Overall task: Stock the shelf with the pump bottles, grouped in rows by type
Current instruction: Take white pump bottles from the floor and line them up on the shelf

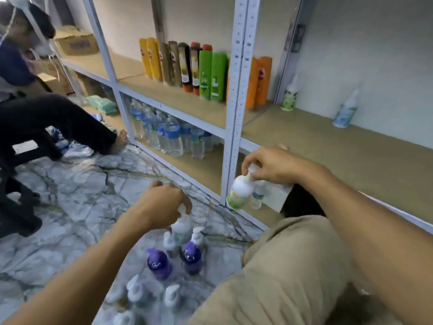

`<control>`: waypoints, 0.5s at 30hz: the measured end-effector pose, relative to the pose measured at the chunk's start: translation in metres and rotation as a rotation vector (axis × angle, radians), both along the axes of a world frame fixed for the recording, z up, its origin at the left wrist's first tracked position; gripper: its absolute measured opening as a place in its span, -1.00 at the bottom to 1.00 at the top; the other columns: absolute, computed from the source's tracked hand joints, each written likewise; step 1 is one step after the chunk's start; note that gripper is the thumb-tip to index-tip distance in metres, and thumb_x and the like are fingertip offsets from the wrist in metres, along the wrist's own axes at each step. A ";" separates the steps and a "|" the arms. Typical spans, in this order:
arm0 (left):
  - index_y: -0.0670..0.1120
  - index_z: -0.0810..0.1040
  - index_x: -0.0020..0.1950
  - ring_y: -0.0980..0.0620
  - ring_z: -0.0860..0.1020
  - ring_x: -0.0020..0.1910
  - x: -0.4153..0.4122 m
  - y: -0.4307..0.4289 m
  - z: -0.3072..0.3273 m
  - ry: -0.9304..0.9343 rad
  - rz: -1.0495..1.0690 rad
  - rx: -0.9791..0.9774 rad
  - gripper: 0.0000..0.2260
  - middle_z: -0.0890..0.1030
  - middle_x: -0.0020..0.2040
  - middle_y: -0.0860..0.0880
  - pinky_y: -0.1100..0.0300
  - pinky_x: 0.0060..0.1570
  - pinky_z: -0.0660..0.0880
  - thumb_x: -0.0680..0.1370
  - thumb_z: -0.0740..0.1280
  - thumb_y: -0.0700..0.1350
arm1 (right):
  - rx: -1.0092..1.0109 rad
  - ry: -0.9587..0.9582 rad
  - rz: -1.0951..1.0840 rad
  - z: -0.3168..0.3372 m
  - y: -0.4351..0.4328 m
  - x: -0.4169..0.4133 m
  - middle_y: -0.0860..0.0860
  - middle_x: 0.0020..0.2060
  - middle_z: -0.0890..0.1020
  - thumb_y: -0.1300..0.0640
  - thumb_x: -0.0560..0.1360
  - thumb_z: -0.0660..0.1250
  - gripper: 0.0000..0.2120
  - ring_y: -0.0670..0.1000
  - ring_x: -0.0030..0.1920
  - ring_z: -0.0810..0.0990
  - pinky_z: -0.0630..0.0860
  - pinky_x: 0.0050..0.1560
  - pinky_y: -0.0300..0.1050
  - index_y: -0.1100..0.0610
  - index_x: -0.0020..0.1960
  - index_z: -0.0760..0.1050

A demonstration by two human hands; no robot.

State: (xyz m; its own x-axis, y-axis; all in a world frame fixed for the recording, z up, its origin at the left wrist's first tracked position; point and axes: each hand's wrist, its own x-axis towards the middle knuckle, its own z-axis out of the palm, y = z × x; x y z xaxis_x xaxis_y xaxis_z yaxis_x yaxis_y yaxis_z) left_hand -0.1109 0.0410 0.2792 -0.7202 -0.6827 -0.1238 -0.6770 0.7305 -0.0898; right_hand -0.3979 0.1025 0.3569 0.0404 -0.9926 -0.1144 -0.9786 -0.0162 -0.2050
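By the shelf [351, 148], both hands full.
My right hand [269, 167] pinches the green bottle [240, 194] by its pump, my left hand [161, 202] the white bottle [181, 229]; either may slip onto the purple bottles [159, 263].

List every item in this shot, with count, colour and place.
Shampoo bottles: about a dozen, yellow, brown, green, orange; middle shelf.
Shelved pump bottles: two, white; right shelf bay.
Water bottles: many, clear, blue labels; lower shelf.
Purple pump bottles: two; floor.
White pump bottles: several; floor cluster.
Cardboard box: one, brown; far-left shelf.
Other person: one, dark clothes; seated left.
Left hand: grip on a floor bottle at its white pump.
Right hand: grip on the green-label bottle at its neck.
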 end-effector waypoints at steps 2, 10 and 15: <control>0.28 0.57 0.16 0.10 0.49 0.16 -0.031 -0.016 0.035 -0.005 -0.093 -0.062 -0.75 0.58 0.08 0.19 0.08 0.22 0.29 0.55 0.38 -0.04 | -0.068 0.038 -0.052 0.034 0.009 -0.032 -0.19 -0.25 0.48 -0.03 0.48 0.43 -0.90 -0.22 -0.20 0.40 0.28 0.08 0.02 -0.20 -0.02 0.61; 0.30 0.58 0.16 0.09 0.49 0.19 -0.188 -0.051 0.140 0.108 -0.387 -0.144 -0.74 0.57 0.07 0.23 0.06 0.22 0.28 0.55 0.41 -0.03 | -0.142 0.149 -0.312 0.116 0.056 -0.159 -0.26 -0.24 0.49 -0.02 0.46 0.46 -0.85 -0.15 -0.14 0.45 0.39 0.08 -0.01 -0.19 0.01 0.63; 0.29 0.59 0.14 0.08 0.49 0.22 -0.289 -0.060 0.167 0.186 -0.526 -0.171 -0.73 0.60 0.16 0.22 0.03 0.12 0.28 0.55 0.40 -0.07 | -0.135 0.135 -0.518 0.123 0.083 -0.233 -0.26 -0.16 0.55 -0.07 0.41 0.49 -0.83 -0.08 0.00 0.51 0.39 0.15 0.02 -0.19 -0.01 0.62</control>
